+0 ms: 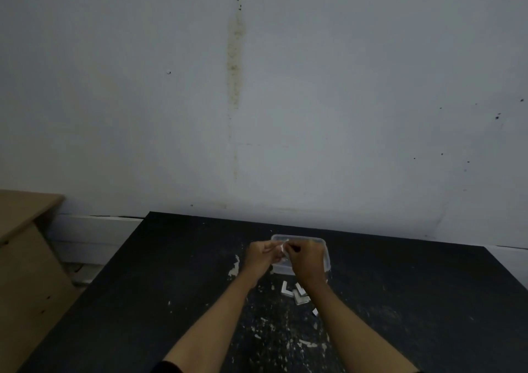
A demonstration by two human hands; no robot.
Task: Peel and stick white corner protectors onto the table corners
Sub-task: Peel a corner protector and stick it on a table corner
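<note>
Currently I've got both hands, left hand and right hand, raised over the clear plastic tub, fingers pinching one small white corner protector to peel its backing, spares on the black counter.

No text, label, brand, number or sign can be read anywhere.

Two bare hands meeting above a black table, left hand and right hand pinching a small white corner protector between the fingertips. Just behind, a clear plastic container. Nearer, loose white L-shaped protectors among pale scuffs. Beyond, stained grey wall; wooden cabinet at left.
</note>
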